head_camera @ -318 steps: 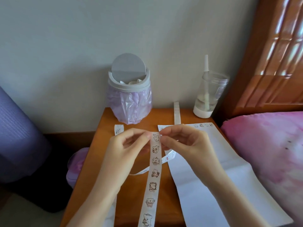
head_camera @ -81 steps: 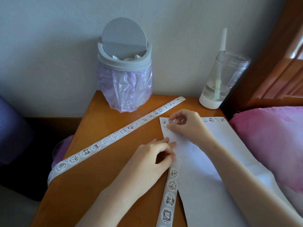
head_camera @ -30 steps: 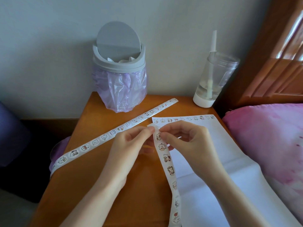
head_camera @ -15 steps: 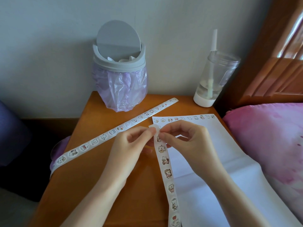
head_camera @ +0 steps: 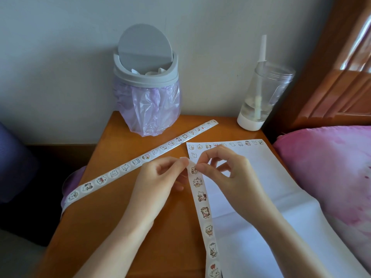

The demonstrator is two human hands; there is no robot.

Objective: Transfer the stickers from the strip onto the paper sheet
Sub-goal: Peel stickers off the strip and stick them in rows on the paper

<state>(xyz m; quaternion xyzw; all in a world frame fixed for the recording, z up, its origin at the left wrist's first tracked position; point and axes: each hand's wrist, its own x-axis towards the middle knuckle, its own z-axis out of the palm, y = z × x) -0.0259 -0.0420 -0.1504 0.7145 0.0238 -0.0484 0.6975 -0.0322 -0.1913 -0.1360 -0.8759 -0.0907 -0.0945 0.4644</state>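
A white sticker strip (head_camera: 204,213) with cartoon animal stickers hangs from my hands down toward the near table edge. My left hand (head_camera: 158,181) pinches its top end. My right hand (head_camera: 226,175) pinches at the topmost sticker (head_camera: 193,169) beside the left fingertips. The white paper sheet (head_camera: 261,177) lies to the right on the wooden table (head_camera: 104,217), with a row of stickers along its far edge and one more below the left corner. A second long sticker strip (head_camera: 140,159) lies diagonally across the table.
A grey swing-lid bin (head_camera: 146,77) with a purple liner stands at the table's back. A clear cup with a straw (head_camera: 261,97) is at the back right. A pink pillow (head_camera: 329,173) and the wooden headboard (head_camera: 331,77) border the right side.
Since half a second ago the hands stay together at the strip's top; my right fingers have shifted onto the topmost sticker. Earlier my right hand pressed a sticker onto the sheet.
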